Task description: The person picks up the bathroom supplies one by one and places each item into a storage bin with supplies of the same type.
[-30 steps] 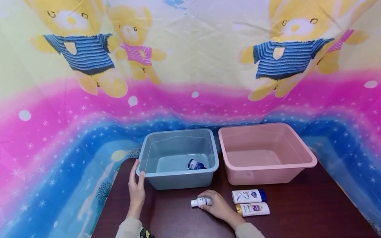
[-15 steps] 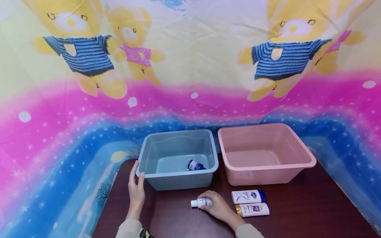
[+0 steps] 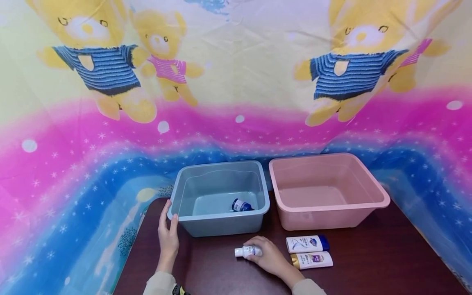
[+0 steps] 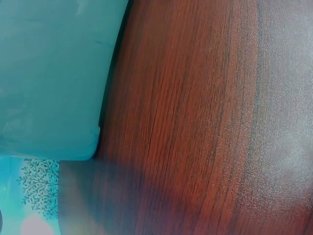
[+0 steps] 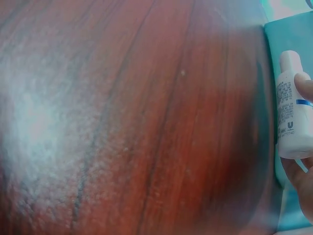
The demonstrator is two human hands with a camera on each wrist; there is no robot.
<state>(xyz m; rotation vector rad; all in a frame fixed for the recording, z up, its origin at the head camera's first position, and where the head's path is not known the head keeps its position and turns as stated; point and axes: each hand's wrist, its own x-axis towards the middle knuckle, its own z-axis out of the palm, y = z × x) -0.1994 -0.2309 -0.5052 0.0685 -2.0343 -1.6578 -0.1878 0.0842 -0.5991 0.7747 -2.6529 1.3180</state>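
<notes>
My right hand [image 3: 271,255] grips a small white bottle [image 3: 241,251] just above or on the table in front of the blue-grey basin; the head view does not settle which. In the right wrist view the white bottle [image 5: 292,115] shows printed text and a blue band, with a thumb and fingers on its side. My left hand [image 3: 169,241] touches the front left corner of the blue-grey basin [image 3: 225,225], its fingers fairly straight. Inside that basin lies a dark blue bottle [image 3: 241,205] with a pale label. No hand shows in the left wrist view.
A pink basin [image 3: 321,217] stands to the right of the blue-grey one. In front of it lie a white bottle with a blue cap [image 3: 306,243] and a white bottle with a gold cap [image 3: 313,259]. A dark wooden table [image 3: 368,262] meets a printed curtain [image 3: 236,123].
The whole scene has shifted very slightly in the head view. Both hands keep their places, the right one still gripping the small white bottle.
</notes>
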